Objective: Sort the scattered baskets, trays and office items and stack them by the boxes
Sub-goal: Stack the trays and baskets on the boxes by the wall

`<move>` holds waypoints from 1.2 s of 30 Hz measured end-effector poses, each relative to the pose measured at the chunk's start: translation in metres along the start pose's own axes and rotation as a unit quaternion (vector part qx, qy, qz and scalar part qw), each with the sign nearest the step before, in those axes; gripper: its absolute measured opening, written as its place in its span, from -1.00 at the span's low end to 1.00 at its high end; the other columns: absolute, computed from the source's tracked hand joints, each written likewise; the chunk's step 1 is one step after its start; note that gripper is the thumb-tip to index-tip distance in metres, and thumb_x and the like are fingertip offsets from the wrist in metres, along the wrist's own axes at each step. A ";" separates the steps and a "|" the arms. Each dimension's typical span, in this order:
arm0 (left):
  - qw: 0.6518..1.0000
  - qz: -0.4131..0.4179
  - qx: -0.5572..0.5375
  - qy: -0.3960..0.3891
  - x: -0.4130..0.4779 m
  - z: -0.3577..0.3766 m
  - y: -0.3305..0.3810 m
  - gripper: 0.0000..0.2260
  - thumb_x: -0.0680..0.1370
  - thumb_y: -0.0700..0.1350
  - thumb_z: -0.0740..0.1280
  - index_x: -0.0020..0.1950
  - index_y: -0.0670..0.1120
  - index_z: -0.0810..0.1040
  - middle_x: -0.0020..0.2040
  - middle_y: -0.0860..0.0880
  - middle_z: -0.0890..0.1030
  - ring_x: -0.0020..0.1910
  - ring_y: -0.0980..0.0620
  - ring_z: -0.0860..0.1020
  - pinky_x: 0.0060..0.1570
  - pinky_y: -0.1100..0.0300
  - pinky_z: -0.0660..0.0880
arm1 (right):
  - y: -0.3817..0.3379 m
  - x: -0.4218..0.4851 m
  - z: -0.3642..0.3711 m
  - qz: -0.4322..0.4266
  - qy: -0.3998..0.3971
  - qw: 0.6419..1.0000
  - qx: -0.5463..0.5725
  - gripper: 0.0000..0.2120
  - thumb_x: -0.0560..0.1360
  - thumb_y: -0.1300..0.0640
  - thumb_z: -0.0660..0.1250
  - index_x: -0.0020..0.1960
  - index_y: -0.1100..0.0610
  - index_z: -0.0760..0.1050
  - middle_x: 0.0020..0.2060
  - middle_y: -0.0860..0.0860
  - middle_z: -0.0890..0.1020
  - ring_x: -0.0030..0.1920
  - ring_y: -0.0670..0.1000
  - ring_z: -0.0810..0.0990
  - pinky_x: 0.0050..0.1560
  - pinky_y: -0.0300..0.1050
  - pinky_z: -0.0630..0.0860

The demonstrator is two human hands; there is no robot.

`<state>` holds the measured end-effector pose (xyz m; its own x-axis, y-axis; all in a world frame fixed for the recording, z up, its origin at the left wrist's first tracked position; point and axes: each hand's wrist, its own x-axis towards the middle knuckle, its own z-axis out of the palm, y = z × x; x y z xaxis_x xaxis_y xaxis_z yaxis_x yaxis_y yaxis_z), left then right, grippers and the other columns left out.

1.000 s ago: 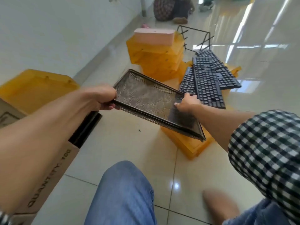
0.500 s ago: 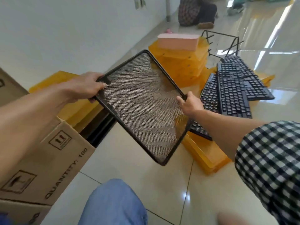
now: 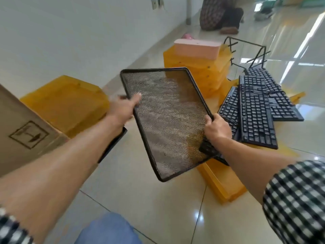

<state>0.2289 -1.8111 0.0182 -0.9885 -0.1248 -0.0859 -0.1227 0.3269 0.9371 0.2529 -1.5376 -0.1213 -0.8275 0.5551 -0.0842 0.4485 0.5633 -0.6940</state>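
I hold a black wire-mesh tray [image 3: 165, 118] in the air, tilted so its mesh bottom faces me. My left hand [image 3: 123, 108] grips its left rim, thumb lying on the mesh. My right hand [image 3: 217, 128] is curled round the right rim. A cardboard box [image 3: 22, 136] stands at the left edge. Beside it sits a yellow plastic tray [image 3: 65, 103], and a black tray edge [image 3: 112, 147] shows under my left forearm. A stack of yellow trays [image 3: 198, 74] stands further back with a pink block [image 3: 197, 48] on top.
Several black keyboards [image 3: 255, 113] lie piled on flat yellow trays [image 3: 221, 184] to the right. A black wire rack [image 3: 246, 53] stands behind them. A seated person [image 3: 219, 13] is by the wall at the far end. Glossy tiled floor lies in front of my knee [image 3: 107, 229].
The mesh tray has swung from lying nearly flat to tilted up with its bottom facing me. My left hand has slid along the rim, and the view has risen.
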 end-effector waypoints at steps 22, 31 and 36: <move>0.963 -0.120 0.039 0.237 -0.056 -0.003 -0.106 -0.79 0.67 -0.13 0.25 0.27 0.01 0.58 0.05 -0.02 0.64 0.04 -0.09 0.61 0.08 -0.03 0.59 | -0.064 -0.019 0.052 -0.026 -0.145 0.985 -0.088 -0.75 0.66 0.07 0.20 -0.05 0.20 0.54 -0.17 0.10 0.60 -0.11 0.16 0.60 -0.19 -0.06 0.46; 0.968 -0.164 0.040 0.188 -0.099 -0.043 0.066 -0.78 0.67 -0.11 0.25 -0.10 0.13 0.58 -0.08 0.02 0.66 -0.09 -0.16 0.67 -0.02 -0.21 0.63 | -0.142 -0.058 -0.113 0.057 -0.166 0.983 -0.048 -0.77 0.67 0.01 0.20 0.19 0.16 0.44 0.10 0.14 0.59 0.10 0.20 0.55 -0.04 -0.03 0.38; 0.968 -0.142 0.032 0.207 -0.129 -0.090 0.222 -0.85 0.68 -0.13 0.24 0.07 0.09 0.57 -0.07 0.11 0.63 -0.11 0.08 0.68 -0.27 0.17 0.60 | -0.241 -0.079 -0.249 0.034 -0.198 0.980 0.005 -0.91 0.67 0.05 0.21 0.07 0.07 0.37 -0.03 0.05 0.60 -0.11 0.07 0.52 -0.14 -0.05 0.40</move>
<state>0.3369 -1.8063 0.2679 -0.7958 -0.5779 -0.1809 -0.4016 0.2802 0.8719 0.2944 -1.5650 0.2312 -0.8633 0.3079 -0.4000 0.5048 0.5273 -0.6835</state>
